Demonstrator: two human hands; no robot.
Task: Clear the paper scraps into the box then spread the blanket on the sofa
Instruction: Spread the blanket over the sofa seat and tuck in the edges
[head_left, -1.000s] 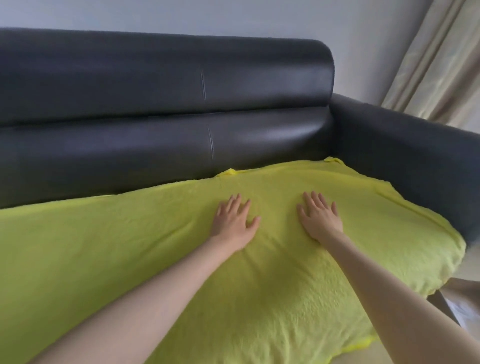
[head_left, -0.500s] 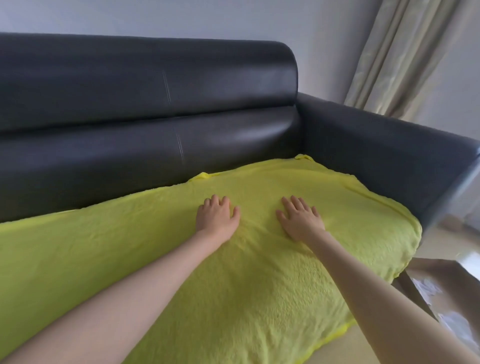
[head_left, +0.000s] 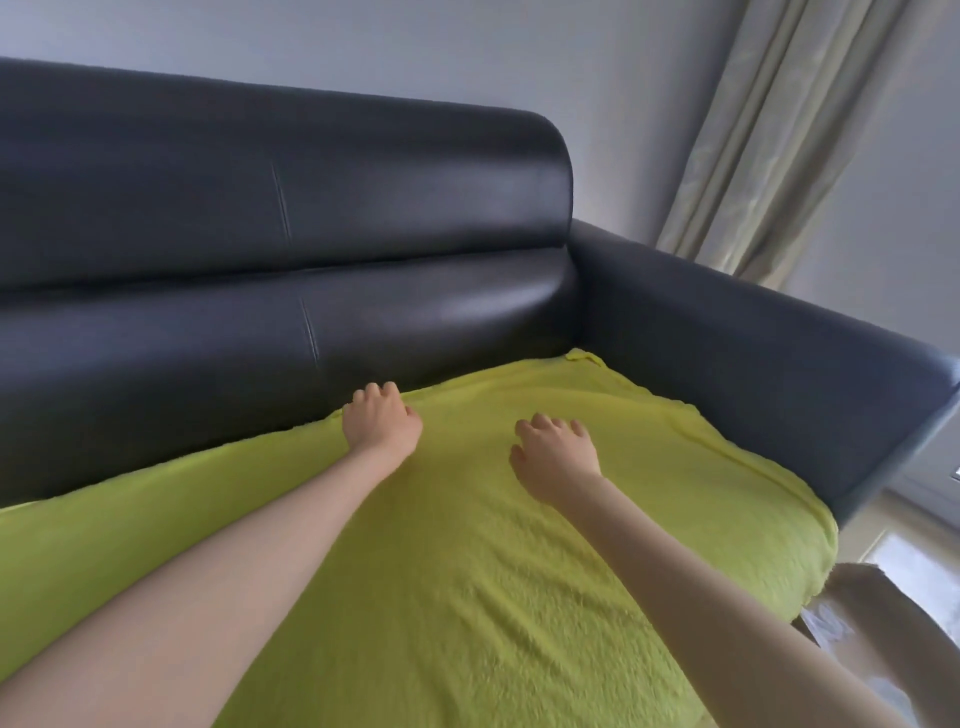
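Hands have slid back across the blanket: your left hand now curls at its rear edge by the sofa backrest, right hand half-curled on top, no longer flat. Blanket covers the seat; spreading looks nearly finished. Box sits bottom right.

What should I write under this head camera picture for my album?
Two bare hands, left hand and right hand, press a fuzzy lime-green blanket over the black leather sofa.
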